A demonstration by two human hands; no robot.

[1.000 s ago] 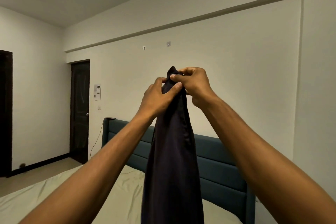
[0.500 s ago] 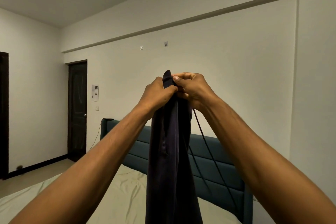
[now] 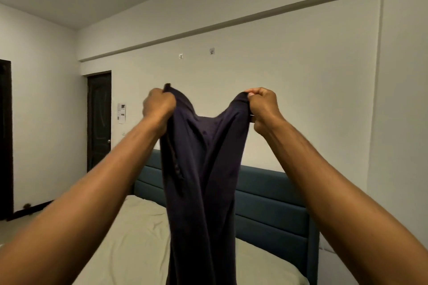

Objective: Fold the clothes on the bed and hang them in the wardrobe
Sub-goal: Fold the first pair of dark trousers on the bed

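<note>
Your left hand (image 3: 158,106) is fisted round one top corner of the dark garment (image 3: 203,169); your right hand (image 3: 262,105) pinches the other corner btwn thumb and curled fingers. Hands are apart, top edge sagging btwn them. Garment hangs in the air in front of the headboard (image 3: 271,203), its lower part dropping over the bed (image 3: 129,238) and out of view at the bottom. What kind of garment it is, can't tell.

Progress, as a judgement: early. It's only spread open, no fold made yet, nothing on a hanger. Wardrobe isn't in view. Other clothes on the bed: none visible on the sheet left of the headboard. Left to do: fold, hang.
</note>
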